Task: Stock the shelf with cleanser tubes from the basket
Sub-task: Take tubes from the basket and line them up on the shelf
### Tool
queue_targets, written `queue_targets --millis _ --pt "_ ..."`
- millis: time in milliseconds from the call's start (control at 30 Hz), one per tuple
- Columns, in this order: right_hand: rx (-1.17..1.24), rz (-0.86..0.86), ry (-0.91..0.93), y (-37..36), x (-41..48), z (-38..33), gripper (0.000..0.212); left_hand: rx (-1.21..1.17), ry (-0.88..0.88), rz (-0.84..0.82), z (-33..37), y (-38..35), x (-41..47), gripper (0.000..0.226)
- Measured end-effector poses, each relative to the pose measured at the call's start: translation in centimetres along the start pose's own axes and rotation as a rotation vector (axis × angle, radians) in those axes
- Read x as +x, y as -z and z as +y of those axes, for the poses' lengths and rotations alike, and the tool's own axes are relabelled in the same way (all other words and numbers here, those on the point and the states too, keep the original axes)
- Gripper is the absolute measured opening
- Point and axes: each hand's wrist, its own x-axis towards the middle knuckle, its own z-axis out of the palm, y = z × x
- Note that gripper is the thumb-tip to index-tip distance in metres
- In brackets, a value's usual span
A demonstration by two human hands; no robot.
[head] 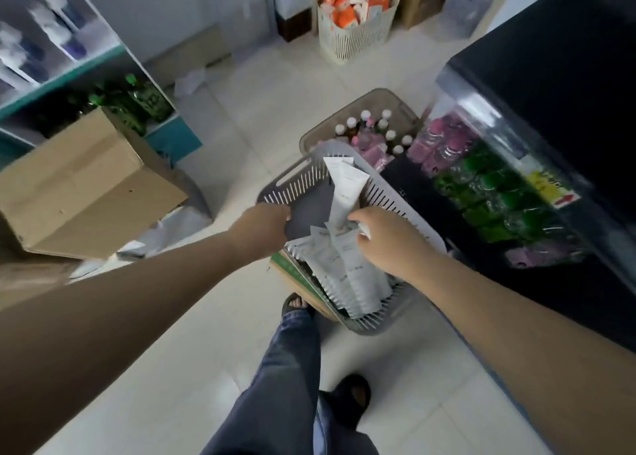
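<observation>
A grey slotted basket (303,182) is tilted toward me in the middle of the head view, resting on a cardboard box. Several white cleanser tubes (347,282) lie heaped in its near end. My left hand (261,229) grips the basket's left rim. My right hand (385,238) is inside the basket, closed on white cleanser tubes; one tube (344,189) sticks up and away from my fingers. The shelf (481,186) at the right holds pink and green bottles behind a clear front lip.
A beige basket (382,100) of bottles stands just beyond the grey one. A large cardboard box (86,193) lies at the left under a white and teal shelf unit (86,65). A cream hamper (354,38) of orange packs stands far back. My legs and sandals are below.
</observation>
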Motion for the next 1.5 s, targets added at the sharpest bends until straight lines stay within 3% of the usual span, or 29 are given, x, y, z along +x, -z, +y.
queue_targets --millis 400,667,867,1000,1167,1300,1500 --pt "-0.087 -0.195 -0.044 -10.7 15.2 3.8 0.026 0.059 -0.121 -0.264 -2.9 -8.4 11.7 0.023" --pt "-0.255 -0.377 0.0 -16.2 22.2 4.4 0.03 0.15 -0.122 -0.391 -3.2 -11.1 15.5 0.027" --pt "-0.351 -0.476 0.013 -18.6 25.0 4.6 0.024 0.211 -0.18 -0.297 -3.3 -11.9 16.4 0.035" --pt "-0.36 -0.487 0.036 -19.9 25.8 5.3 0.014 0.172 -0.183 -0.275 -3.3 -11.4 16.7 0.022" --pt "-0.385 -0.507 0.048 -20.0 25.9 5.4 0.008 0.172 -0.137 -0.278 -3.4 -11.1 17.5 0.023" --pt "-0.341 -0.565 0.035 -19.1 26.3 4.8 0.029 0.178 -0.116 -0.286 -3.7 -10.4 17.5 0.023" --pt "-0.253 -0.59 0.112 -17.0 25.3 4.5 0.018 0.23 -0.118 -0.3 -4.4 -8.6 16.9 0.017"
